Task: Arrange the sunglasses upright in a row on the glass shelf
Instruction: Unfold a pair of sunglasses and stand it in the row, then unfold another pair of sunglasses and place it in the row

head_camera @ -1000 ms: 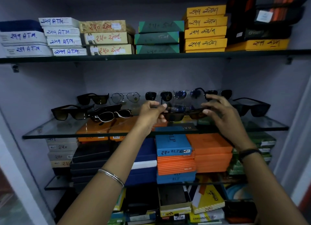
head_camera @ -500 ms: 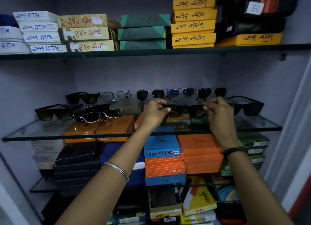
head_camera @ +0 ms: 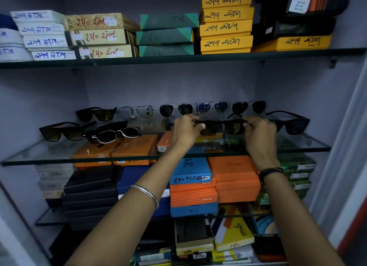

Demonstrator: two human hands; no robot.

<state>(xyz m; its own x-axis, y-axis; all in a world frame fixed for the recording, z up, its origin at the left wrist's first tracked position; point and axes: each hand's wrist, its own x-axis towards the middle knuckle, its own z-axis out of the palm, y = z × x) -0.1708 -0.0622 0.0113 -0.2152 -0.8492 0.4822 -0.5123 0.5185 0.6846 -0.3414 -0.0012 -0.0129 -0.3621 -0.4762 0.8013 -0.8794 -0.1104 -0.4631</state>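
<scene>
A dark brown-lensed pair of sunglasses (head_camera: 222,126) is held upright over the glass shelf (head_camera: 49,152), my left hand (head_camera: 185,131) pinching its left end and my right hand (head_camera: 259,134) its right end. Behind it a back row stands upright: a dark pair (head_camera: 96,113), a clear aviator pair (head_camera: 136,111), dark aviators (head_camera: 175,109), blue-lensed aviators (head_camera: 211,107) and another dark pair (head_camera: 249,106). A black pair (head_camera: 292,123) stands at the right. At the left sit a brown pair (head_camera: 61,130) and a heap of black and white-rimmed pairs (head_camera: 113,132).
Stacked labelled boxes fill the upper shelf (head_camera: 178,58): white (head_camera: 42,35), beige (head_camera: 101,36), green (head_camera: 166,36), yellow (head_camera: 226,25). Orange (head_camera: 234,178), blue (head_camera: 190,174) and black boxes (head_camera: 89,186) are packed under the glass. A white door frame (head_camera: 345,146) bounds the right.
Both hands have carried the held sunglasses farther back over the shelf, toward the back row. The view has shifted slightly to the right and down.
</scene>
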